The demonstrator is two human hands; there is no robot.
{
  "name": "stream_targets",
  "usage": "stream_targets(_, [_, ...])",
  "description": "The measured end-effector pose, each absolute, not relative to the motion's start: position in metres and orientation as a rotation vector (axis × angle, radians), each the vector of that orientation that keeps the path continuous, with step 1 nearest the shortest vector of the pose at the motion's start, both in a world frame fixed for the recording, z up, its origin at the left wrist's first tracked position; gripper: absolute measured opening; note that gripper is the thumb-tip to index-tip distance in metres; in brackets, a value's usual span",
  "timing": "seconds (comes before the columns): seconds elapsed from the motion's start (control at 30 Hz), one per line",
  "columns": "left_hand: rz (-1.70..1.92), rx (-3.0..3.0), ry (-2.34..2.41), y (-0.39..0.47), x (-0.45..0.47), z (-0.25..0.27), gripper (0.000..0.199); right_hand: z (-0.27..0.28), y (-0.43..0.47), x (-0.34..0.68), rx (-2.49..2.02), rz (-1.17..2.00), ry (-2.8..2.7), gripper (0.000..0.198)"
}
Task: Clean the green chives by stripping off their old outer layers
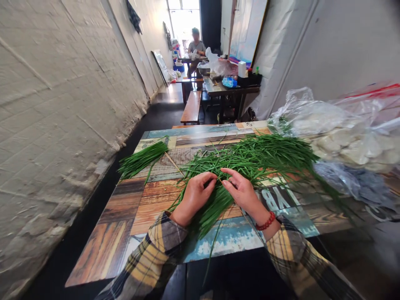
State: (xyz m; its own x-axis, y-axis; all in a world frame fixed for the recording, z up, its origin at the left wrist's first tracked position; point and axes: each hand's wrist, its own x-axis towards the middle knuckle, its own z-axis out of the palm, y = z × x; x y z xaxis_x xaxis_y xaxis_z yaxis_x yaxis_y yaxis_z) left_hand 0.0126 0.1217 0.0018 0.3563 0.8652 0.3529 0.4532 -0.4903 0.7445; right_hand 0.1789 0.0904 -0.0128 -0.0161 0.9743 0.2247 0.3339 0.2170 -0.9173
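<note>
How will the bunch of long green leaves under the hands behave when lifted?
The bunch of long green leaves is probably light, being slim blades. Its ends may droop: one loose blade hangs past the wood-patterned tabletop. Leaves might slip out, as those in the larger green pile lie loosely crisscrossed.

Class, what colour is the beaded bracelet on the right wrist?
The bracelet is red; head view.

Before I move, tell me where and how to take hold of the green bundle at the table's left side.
Probably set the grip across the middle of the green bundle, coming down from above with the nearer left hand. It is long and lies flat, so its sides can be squeezed together; its left end spreads at the edge of the table and might shed strands.
</note>
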Motion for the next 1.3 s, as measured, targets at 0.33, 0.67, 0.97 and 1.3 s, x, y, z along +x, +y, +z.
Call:
stream_targets(0.33, [0.843,2.187,1.017,0.126,0.014,0.009,0.018,-0.011,0.095,0.180,-1.247,0.733,-1.557,0.024])
stream_targets(0.67, [0.937,1.810,1.173,0.131,0.005,0.004,0.031,-0.015,0.089,0.185,-1.270,0.696,-1.485,0.016])
stream_targets(0.97, [0.794,2.140,1.208,0.168,0.024,0.026,0.026,-0.032,0.049,0.225,-1.398,0.716,-1.412,0.026])
stream_targets(1.3, [0.476,2.583,1.307,0.195,0.132,0.020,0.022,-0.033,0.038,0.228,-1.435,0.583,-1.432,0.026])
